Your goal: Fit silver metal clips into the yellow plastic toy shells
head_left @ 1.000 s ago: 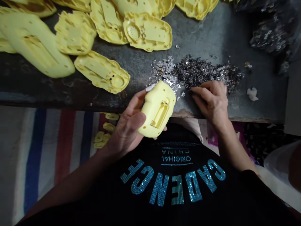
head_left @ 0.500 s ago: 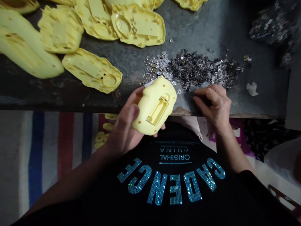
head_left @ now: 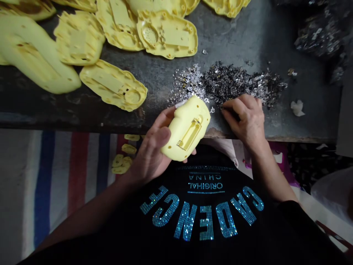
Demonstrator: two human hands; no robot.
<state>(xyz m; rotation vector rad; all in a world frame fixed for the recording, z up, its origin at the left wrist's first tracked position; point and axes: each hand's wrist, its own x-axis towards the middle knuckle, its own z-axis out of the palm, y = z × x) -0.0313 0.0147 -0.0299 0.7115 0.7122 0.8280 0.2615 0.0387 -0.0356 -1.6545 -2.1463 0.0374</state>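
Note:
My left hand point(head_left: 154, 147) is wrapped round a yellow plastic casing point(head_left: 176, 136), its smooth outer side up and a recessed battery compartment showing. The casing is tilted above the table's front edge. My right hand point(head_left: 246, 117) rests at the near side of a pile of dark springs and metal contacts point(head_left: 231, 82), thumb and forefinger pinched together. Whatever sits between those fingertips is too small to make out. Left of that pile lie shiny metal contact plates point(head_left: 186, 84). A single loose contact plate point(head_left: 212, 110) is between the casing and my right hand.
Several yellow casing halves point(head_left: 114, 86) lie across the left and back of the dark table point(head_left: 154, 73). A bag of metal parts point(head_left: 317, 40) stands at the back right, with a white scrap point(head_left: 298, 108) nearer. More yellow pieces point(head_left: 121, 163) are below on striped sheeting point(head_left: 77, 165).
My right hand has moved slightly left along the near edge of the pile, fingertips still pinched. The casing stays in my left hand; the whole view has shifted a little.

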